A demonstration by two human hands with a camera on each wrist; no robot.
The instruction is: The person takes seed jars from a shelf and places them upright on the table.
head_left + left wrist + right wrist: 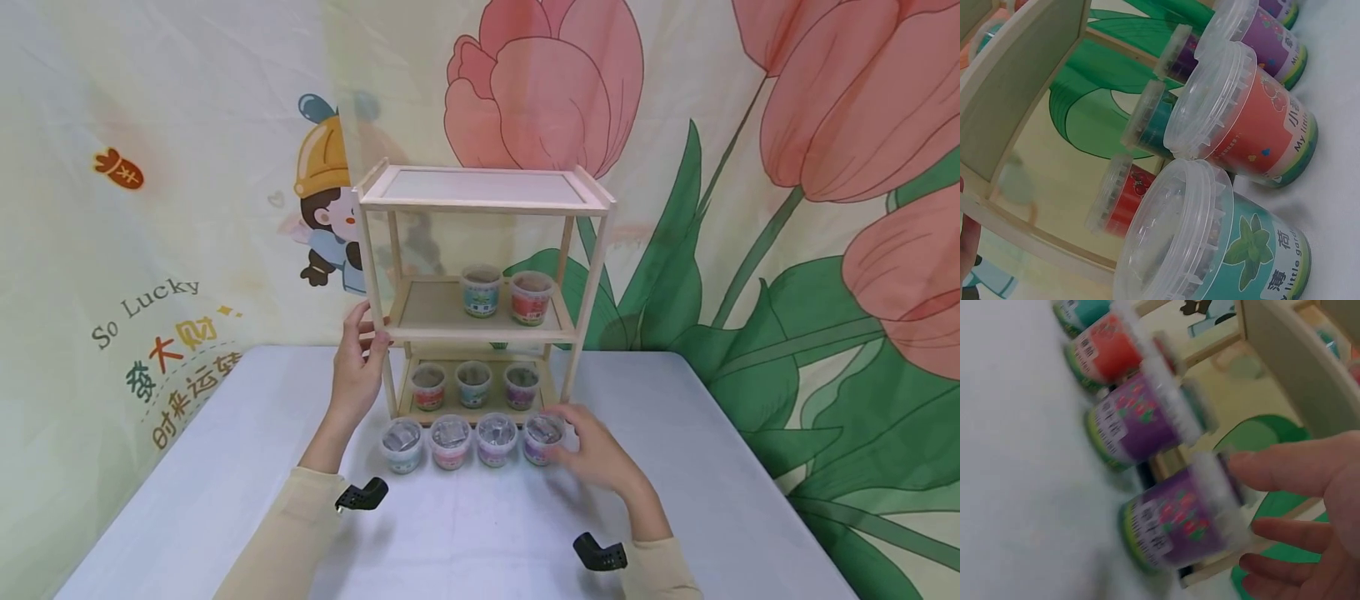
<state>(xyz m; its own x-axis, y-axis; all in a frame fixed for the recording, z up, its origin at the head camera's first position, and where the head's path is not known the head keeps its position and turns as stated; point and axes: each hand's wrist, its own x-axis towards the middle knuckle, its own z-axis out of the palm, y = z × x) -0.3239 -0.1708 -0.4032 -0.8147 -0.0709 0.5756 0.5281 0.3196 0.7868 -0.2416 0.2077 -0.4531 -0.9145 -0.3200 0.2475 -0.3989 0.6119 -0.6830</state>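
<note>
A three-tier wooden shelf (pixel 480 187) stands on a white table (pixel 247 467). My left hand (pixel 371 327) grips its left front post at the middle tier. Two lidded plastic cups sit on the middle tier, a teal one (pixel 481 292) and a red one (pixel 531 297); three more stand on the bottom tier. Several cups stand in a row in front of the shelf. My right hand (pixel 564 433) reaches around the rightmost purple cup (pixel 542 439), its fingers (pixel 1291 472) nearly straight at the lid rim of that cup (pixel 1172 525). The right wrist view is blurred.
In the front row, from the left, are a mint-labelled teal cup (pixel 1210 250), a red cup (pixel 1247 119) and a purple cup (pixel 496 439). The shelf's top tier holds nothing. A tulip-printed cloth (pixel 825 250) hangs close behind the table.
</note>
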